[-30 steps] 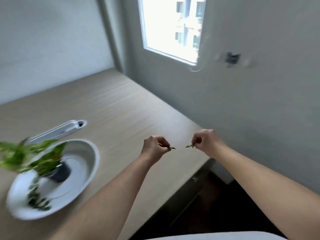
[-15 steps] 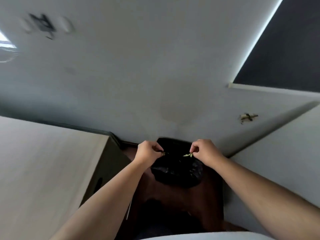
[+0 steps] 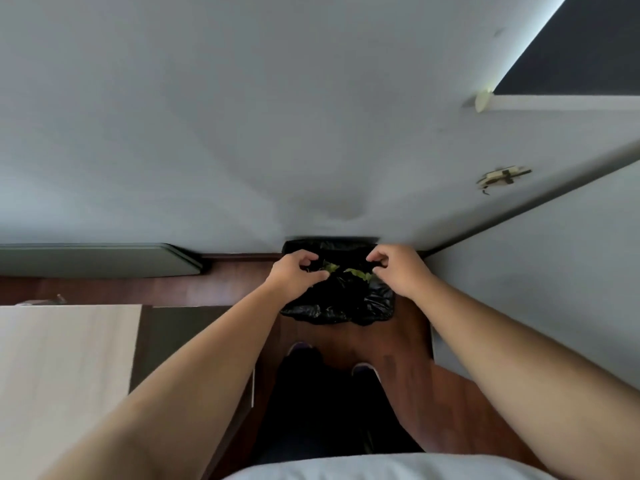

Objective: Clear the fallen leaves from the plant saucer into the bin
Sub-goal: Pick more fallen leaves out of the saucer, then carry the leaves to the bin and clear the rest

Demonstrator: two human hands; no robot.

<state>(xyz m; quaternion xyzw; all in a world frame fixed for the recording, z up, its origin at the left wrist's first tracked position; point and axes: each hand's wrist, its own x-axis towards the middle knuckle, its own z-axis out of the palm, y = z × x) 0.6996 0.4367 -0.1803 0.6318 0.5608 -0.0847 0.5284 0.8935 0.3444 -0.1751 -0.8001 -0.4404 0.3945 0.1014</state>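
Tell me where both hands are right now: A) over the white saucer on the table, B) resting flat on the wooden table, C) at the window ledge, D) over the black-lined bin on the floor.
D: the left hand and right hand are side by side above the open black-lined bin by the wall, with green leaves showing between their fingertips.

No readable text, label, brand, number or sign anywhere in view.
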